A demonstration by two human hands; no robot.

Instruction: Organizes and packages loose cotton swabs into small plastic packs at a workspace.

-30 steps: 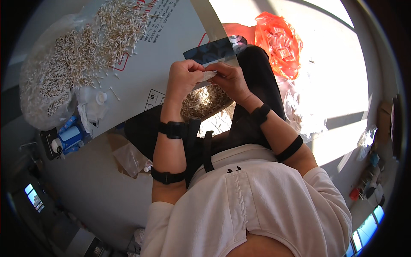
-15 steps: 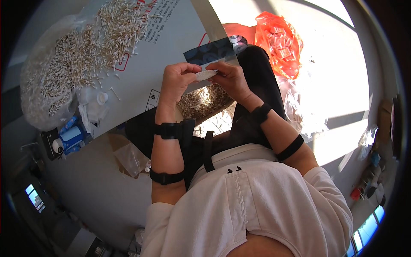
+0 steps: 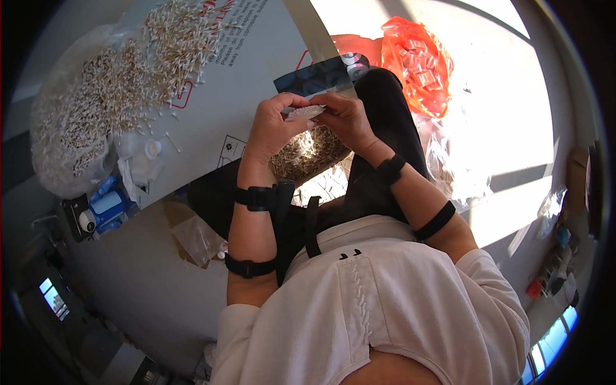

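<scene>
Both hands meet above the lap. The right hand (image 3: 346,120) pinches the right end of a small white packet (image 3: 305,113) between thumb and fingers. The left hand (image 3: 273,128) curls about its other end, index finger over the top and thumb along the lower edge; whether those fingertips actually press on it, I cannot tell. The packet is slim, pale and bumpy, held roughly level in the air.

It should weigh next to nothing. The surface looks like thin film over something ridged, so expect slight slipperiness and a soft give, with little stiffness across the middle. A light pinch at each end suits it best; a hard squeeze at the centre could crease or bend it.

Just below, loose cotton swabs (image 3: 301,154) fill a box (image 3: 324,169) between the legs. Ahead, the grey tabletop (image 3: 212,135) carries a dark strip (image 3: 308,78) near its edge and, further left, one stray swab (image 3: 172,142) beside a large swab heap (image 3: 122,83) that spreads from a clear plastic bag (image 3: 48,151). Well apart on the right stands a red plastic bag (image 3: 420,74) with small clear packs inside.
</scene>
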